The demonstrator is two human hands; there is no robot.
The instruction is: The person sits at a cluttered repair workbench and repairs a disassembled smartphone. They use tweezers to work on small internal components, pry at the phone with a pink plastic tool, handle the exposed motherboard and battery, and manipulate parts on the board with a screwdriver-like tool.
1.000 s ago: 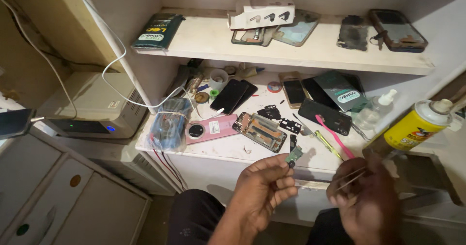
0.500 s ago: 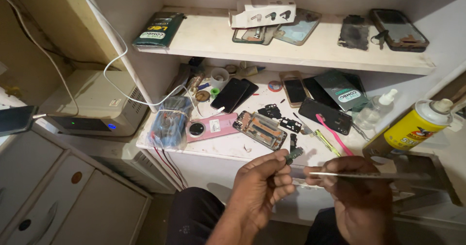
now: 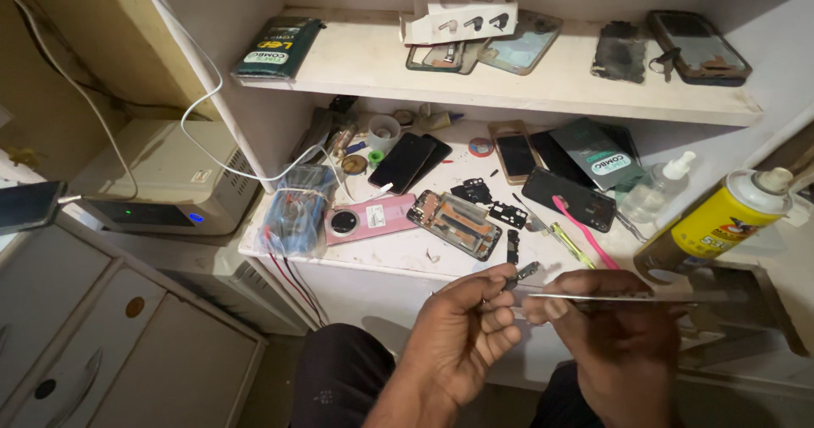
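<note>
Head view: both hands, left [image 3: 462, 335] and right [image 3: 615, 335], raised, pinching thin metal tweezers [image 3: 593, 296].

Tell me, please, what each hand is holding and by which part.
The left hand pinches a small dark phone part by its lower end. The right hand grips thin metal tweezers along the shaft.

Opened phone [image 3: 454, 224] right of pink phone [image 3: 371, 219]; spray can [image 3: 714, 224] far right, perhaps on bench [image 3: 398, 254].

White lower shelf [image 3: 381, 254]: pink phone [image 3: 370, 221], opened phone [image 3: 454, 223], wire bundle [image 3: 295, 209] at 9 o'clock, spray can [image 3: 714, 224] at 3. Upper shelf [image 3: 365, 59]: box [image 3: 462, 8], phone covers [image 3: 519, 42].
</note>
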